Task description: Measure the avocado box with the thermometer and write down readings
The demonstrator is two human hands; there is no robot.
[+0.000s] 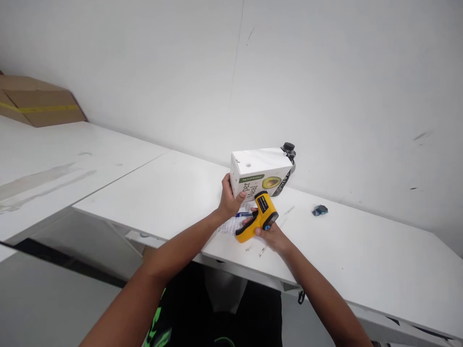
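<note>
Closest, the left forearm (pixel 177 253) leads to the left hand (pixel 230 198), clasping the white box (pixel 258 168) by its left end; the long axis runs rightward. Next, the yellow thermometer gun (pixel 253 222), handle slanting leftward, sits in the right hand's (pixel 274 237) grip, before the box. Rightward, the tabletop (pixel 361 260) offers room.

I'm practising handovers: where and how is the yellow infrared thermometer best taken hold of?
Probably by the handle of the yellow infrared thermometer, coming from the person's near left: this slim part slants out that way, its end uncovered, while the right hand holds from the right.
</note>
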